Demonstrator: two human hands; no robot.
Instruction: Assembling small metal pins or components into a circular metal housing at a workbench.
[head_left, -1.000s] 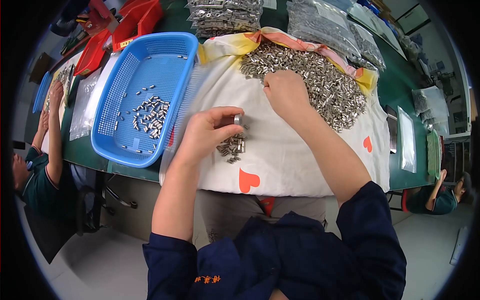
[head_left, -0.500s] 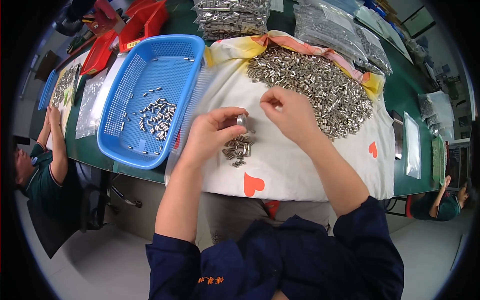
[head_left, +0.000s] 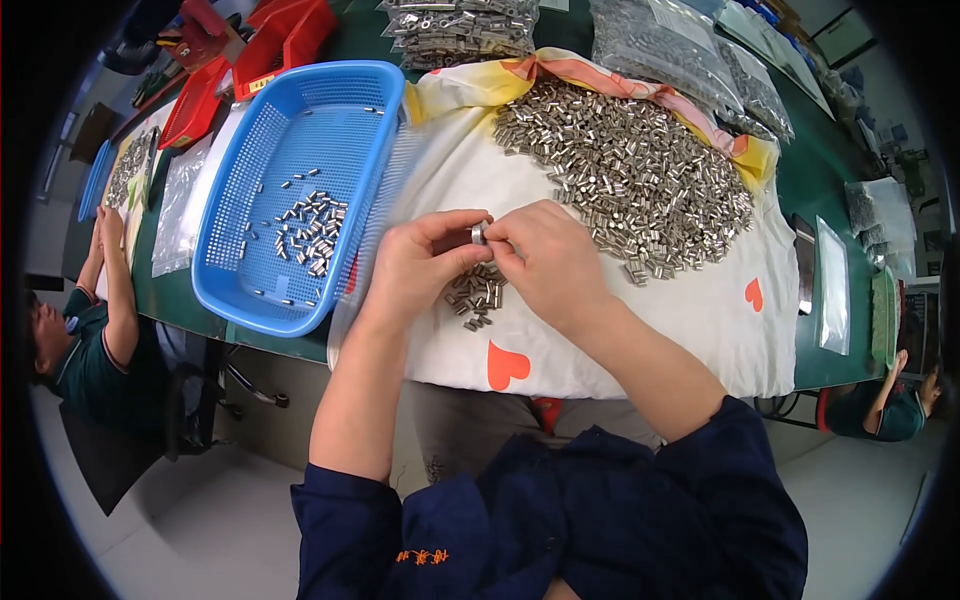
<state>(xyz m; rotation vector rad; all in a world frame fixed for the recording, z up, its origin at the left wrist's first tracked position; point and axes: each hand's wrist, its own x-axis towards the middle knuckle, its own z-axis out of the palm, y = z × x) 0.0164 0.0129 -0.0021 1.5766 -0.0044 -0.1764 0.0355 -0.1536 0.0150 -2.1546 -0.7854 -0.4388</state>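
the green desk (head_left: 820, 180) runs across the view, its near edge draped by a white cloth with red hearts (head_left: 640, 330). a blue basket (head_left: 300, 190) sits at the cloth's left edge, a big heap of metal sleeves (head_left: 630, 180) toward the far edge. over the cloth's middle the left hand (head_left: 415, 270) and right hand (head_left: 550, 262) meet, both pinching one small metal sleeve (head_left: 479, 233); its long axis cannot be told. a small pile (head_left: 478, 295) lies just beneath, equally near both.

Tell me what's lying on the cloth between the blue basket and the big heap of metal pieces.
In the head view, both hands, left hand and right hand, pinch a small metal piece there, above a small pile.
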